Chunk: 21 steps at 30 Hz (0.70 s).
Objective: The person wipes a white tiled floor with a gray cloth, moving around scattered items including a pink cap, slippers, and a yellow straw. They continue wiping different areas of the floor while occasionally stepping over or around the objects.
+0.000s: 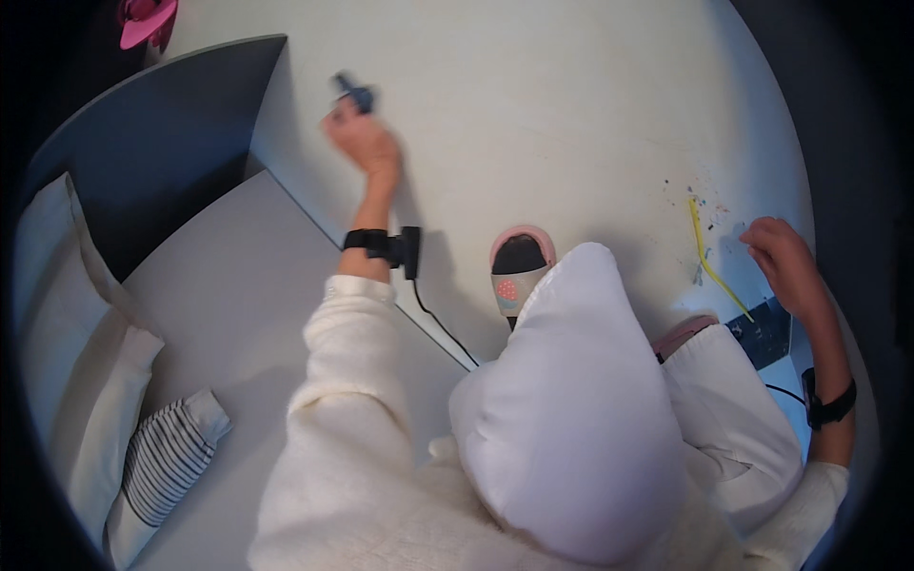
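Note:
My left hand (360, 139) is raised at the upper left, its fingers closed around a small dark object (359, 94). Motion blur keeps me from telling what kind of object it is. My right hand (782, 260) is at the far right with its fingers loosely curled, and I see nothing held in it. Just left of the right hand a thin yellow strip (698, 239), bent near its middle, lies on the pale floor (571, 143). Small dark and coloured bits (714, 208) are scattered around the strip's upper end.
A grey surface (214, 285) with a dark panel (164, 135) behind it is on the left. White garments (64, 285) and a striped sleeve (168, 457) lie there. A pink object (146, 25) is at the top left. My slippered foot (518, 278) rests on the floor. Cables run from both wrist straps.

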{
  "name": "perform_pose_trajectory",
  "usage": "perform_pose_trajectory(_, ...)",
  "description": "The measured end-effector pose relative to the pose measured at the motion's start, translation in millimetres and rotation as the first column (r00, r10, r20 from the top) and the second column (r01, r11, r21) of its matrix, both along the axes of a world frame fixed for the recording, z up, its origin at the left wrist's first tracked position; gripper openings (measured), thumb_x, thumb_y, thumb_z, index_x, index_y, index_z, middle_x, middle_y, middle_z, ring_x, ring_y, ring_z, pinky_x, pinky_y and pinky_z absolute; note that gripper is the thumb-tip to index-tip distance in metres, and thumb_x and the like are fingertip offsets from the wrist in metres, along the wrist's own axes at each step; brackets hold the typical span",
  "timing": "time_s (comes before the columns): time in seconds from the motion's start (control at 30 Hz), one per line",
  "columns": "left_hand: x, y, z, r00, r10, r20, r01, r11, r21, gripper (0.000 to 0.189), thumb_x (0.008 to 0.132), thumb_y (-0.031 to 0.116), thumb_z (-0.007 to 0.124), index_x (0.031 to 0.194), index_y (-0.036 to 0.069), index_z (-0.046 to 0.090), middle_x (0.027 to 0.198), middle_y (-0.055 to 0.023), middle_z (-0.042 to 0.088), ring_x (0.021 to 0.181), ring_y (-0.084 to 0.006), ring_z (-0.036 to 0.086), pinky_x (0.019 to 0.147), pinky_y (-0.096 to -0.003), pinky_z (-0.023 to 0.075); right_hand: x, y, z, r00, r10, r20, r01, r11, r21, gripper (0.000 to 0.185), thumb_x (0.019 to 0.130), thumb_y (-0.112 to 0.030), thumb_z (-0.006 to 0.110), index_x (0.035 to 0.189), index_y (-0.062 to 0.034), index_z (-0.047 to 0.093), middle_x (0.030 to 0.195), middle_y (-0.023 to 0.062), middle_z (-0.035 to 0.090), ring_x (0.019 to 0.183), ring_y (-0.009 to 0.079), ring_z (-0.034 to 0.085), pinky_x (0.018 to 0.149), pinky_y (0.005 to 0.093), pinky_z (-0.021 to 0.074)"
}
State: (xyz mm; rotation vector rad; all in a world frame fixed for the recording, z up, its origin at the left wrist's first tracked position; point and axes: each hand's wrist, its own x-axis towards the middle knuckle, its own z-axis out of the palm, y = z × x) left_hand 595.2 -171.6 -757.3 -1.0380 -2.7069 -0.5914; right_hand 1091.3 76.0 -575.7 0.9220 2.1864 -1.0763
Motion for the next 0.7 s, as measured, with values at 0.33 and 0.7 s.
perform_pose_trajectory(0.33,256.9,118.3,41.9,0.617,-0.698,0.364,0.697,0.699,0.160,0.052,0.079,0.003,0.052,0.131,0.004,0.053,0.100,-0.0174,0.051,0.091,-0.0346,0.051,0.078,-0.0433,0.0426,-20.1,0.5,12.1,1.000,-0.021,0.021,0.020,0.999,0.043,0.019,0.086,0.003,0.060,0.103,0.0000,0.070,0.105,0.0136,0.063,0.098,0.0269,0.060,0.086,0.0357,0.0496)
perform_pose_trajectory(0.7,118.0,182.4,33.6,0.886,-0.339,0.316,0.201,0.896,0.396,0.042,0.096,0.014,0.040,0.131,-0.008,0.046,0.111,-0.0225,0.045,0.103,-0.0345,0.041,0.095,-0.0446,0.0343,33.5,-11.1,23.0,0.998,-0.024,-0.050,0.030,0.993,0.114,0.016,0.084,0.002,0.061,0.098,-0.0009,0.068,0.100,0.0130,0.062,0.095,0.0283,0.058,0.086,0.0383,0.0481)
